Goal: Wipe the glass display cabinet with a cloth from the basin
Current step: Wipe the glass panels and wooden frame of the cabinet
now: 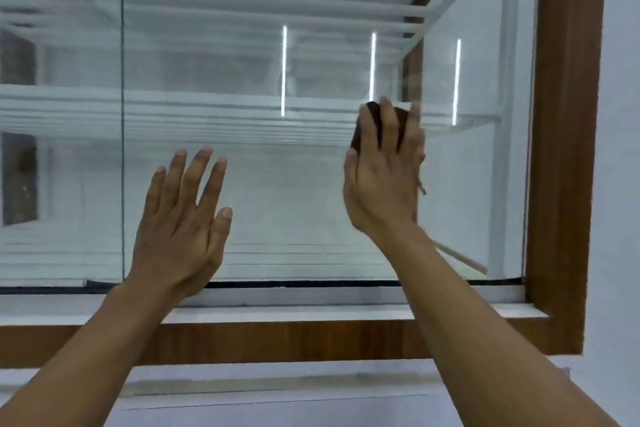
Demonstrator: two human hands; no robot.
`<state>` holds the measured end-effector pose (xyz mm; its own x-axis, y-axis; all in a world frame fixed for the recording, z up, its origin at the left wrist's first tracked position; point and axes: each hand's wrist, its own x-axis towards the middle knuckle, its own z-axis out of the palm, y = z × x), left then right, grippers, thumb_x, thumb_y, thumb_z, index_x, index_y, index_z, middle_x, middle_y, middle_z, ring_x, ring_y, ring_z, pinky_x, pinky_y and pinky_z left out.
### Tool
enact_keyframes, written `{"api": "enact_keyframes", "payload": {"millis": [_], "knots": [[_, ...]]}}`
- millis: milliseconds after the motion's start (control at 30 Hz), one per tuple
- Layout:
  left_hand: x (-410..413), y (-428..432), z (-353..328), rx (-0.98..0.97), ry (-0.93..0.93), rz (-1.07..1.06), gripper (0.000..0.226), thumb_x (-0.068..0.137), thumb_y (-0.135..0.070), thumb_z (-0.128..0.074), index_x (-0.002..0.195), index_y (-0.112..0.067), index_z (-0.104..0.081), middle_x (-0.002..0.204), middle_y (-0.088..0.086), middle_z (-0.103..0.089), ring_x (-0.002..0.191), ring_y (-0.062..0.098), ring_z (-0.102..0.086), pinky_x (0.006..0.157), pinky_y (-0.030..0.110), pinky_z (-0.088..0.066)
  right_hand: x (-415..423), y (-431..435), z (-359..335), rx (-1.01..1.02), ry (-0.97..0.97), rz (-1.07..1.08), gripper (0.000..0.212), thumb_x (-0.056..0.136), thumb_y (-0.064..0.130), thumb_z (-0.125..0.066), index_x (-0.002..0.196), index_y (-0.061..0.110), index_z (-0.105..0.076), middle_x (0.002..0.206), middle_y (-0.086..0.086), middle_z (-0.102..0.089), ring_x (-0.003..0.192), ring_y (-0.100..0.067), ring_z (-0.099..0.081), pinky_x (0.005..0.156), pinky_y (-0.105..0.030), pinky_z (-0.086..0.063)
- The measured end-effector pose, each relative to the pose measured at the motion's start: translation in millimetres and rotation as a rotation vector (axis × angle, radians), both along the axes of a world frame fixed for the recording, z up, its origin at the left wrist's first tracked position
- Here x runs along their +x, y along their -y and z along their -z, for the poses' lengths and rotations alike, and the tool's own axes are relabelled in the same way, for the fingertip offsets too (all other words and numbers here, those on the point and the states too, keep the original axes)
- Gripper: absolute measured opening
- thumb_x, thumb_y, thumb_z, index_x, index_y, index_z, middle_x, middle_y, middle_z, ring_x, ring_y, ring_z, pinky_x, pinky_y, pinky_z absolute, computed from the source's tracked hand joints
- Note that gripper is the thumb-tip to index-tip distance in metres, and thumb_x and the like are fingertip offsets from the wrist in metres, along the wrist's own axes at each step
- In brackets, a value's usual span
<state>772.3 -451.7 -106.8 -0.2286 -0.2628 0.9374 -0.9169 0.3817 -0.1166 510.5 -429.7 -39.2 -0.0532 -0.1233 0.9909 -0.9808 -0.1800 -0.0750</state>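
Observation:
The glass display cabinet (277, 184) fills the view, its front pane set in a brown wooden frame (564, 149). My right hand (384, 177) presses a dark brown cloth (375, 121) flat against the glass at the right, fingers straight and spread over it. Only the cloth's top and left edge show past my fingers. My left hand (183, 222) is raised in front of the lower middle of the pane, fingers straight. Whether it touches the glass I cannot tell. The basin is out of view.
White shelves (207, 107) run across inside the cabinet. A vertical seam (122, 114) splits the glass at the left. Light strips reflect in the pane. A white sill (346, 312) and a brown lower rail (311, 340) lie below, with white wall (620, 184) to the right.

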Motion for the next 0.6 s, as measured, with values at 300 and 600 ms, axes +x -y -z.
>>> {"api": "enact_keyframes", "payload": {"millis": [300, 600], "knots": [[74, 0, 7, 0.012, 0.039, -0.045, 0.060, 0.103, -0.041, -0.022, 0.161, -0.022, -0.020, 0.171, 0.006, 0.000, 0.158, 0.029, 0.001, 0.129, 0.046, 0.004, 17, 0, 63, 0.001, -0.467, 0.051, 0.060, 0.102, 0.029, -0.047, 0.159, 0.023, -0.030, 0.169, -0.004, -0.017, 0.156, -0.035, -0.003, 0.125, -0.058, -0.005], [88, -1, 21, 0.016, -0.026, -0.004, 0.062, 0.104, -0.040, -0.023, 0.162, -0.019, -0.016, 0.171, 0.006, 0.000, 0.159, 0.028, 0.001, 0.128, 0.048, 0.000, 112, 21, 64, 0.082, -1.052, -0.055, 0.058, 0.100, 0.028, -0.047, 0.156, 0.021, -0.035, 0.167, -0.005, -0.024, 0.156, -0.034, -0.004, 0.126, -0.050, -0.001]]}}
